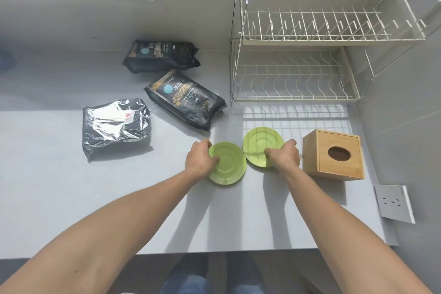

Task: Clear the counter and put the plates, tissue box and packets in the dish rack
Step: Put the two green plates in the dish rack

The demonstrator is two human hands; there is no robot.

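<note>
Two green plates lie side by side on the grey counter. My left hand (200, 159) grips the left rim of the left plate (230, 166), thumb on top. My right hand (285, 156) grips the right edge of the right plate (260, 144), which looks slightly tilted. A wooden tissue box (336, 155) stands just right of my right hand. Two black packets (162, 56) (187, 100) and a silver foil packet (115, 127) lie to the left. The two-tier wire dish rack (298, 38) stands empty at the back right.
The counter (71, 198) ends at its front edge close to me, with the floor and my legs below. A wall runs along the right side and carries a white power socket (393, 203). The back wall rises behind the packets and rack.
</note>
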